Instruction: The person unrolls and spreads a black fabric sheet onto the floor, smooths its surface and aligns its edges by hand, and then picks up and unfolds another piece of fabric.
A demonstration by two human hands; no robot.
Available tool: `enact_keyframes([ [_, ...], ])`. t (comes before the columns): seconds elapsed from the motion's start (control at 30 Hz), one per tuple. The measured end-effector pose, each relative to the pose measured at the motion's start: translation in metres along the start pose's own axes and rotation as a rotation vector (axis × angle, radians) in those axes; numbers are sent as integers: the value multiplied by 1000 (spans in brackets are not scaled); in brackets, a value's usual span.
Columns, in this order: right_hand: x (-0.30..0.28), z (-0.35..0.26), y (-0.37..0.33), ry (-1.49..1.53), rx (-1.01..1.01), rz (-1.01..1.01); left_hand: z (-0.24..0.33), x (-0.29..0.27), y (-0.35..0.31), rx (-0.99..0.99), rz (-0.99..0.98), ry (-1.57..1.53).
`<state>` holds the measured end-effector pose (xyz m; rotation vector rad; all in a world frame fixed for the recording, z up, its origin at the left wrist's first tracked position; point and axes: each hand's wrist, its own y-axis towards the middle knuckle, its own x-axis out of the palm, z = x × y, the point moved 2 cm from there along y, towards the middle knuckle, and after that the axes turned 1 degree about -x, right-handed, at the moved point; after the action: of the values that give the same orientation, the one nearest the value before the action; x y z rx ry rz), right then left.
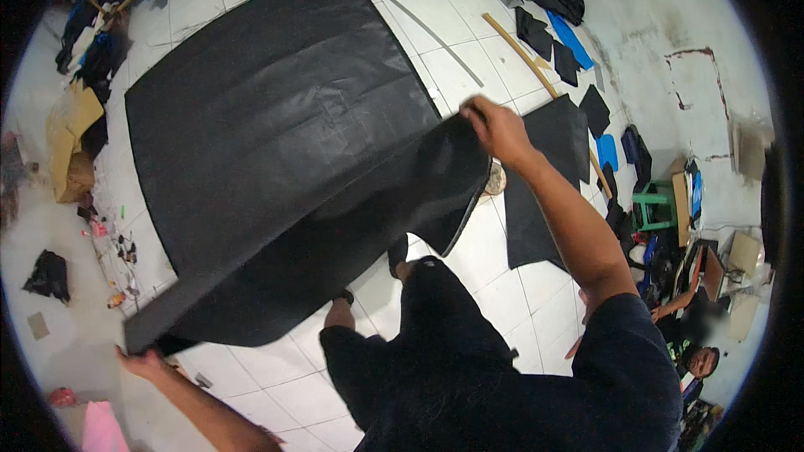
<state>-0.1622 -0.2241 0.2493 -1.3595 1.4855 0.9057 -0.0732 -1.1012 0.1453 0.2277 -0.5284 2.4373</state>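
A large sheet of black, slightly shiny material (276, 92) lies spread over the white tiled floor. Its near part, or a second layer of it, is raised as a long fold (310, 218) that slants from lower left to upper right. My right hand (501, 132) pinches the upper right corner of this fold. At the lower left, my left hand (146, 362) grips the other end, its fingers partly hidden under the material. The raised part hangs in front of my legs.
Flat black pieces (540, 180) lie right of the sheet, beside a wooden stick (517, 52) and a thin grey strip (423, 27). Torn cardboard (71, 151) and small litter line the left side. A green stool (655, 208) and another person (697, 326) are at the right.
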Motion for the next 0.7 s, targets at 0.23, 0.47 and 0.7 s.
enact_keyframes([
  [0.23,64,14,178,-213,-212,700,72,-5,149,491,-103,322],
  [0.47,136,94,108,-195,-465,1123,-79,-43,118,564,38,168],
  [0.7,419,209,86,352,-260,767,-369,-162,139,1080,-43,885],
])
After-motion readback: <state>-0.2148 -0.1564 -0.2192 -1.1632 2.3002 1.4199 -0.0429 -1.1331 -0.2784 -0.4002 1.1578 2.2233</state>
